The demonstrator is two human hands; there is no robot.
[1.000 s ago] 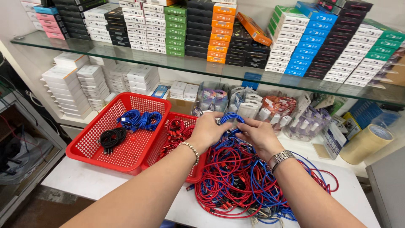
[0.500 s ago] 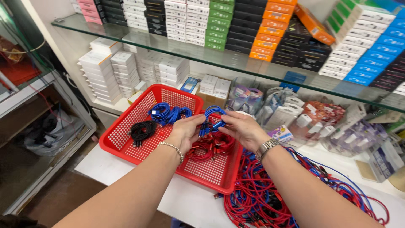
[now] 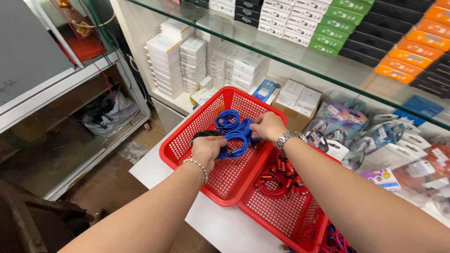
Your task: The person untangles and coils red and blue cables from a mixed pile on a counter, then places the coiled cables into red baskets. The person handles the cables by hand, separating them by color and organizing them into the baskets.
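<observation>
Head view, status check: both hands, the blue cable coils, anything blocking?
Left hand and right hand both on blue cable coils inside left red basket. Black coil beside left hand. Red cables in next basket. Nothing blocking.

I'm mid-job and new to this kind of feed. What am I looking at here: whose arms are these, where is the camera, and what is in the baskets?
There is no machine: these are a person's two bare arms, filmed by one camera worn on their head, looking down. The left hand, with a bead bracelet, and the right hand, with a metal watch, both reach into a red mesh basket and touch coiled blue cables. A black coil lies by the left hand. A second red basket holds red cables. Both sit on a white counter, with stacked white boxes behind.
</observation>
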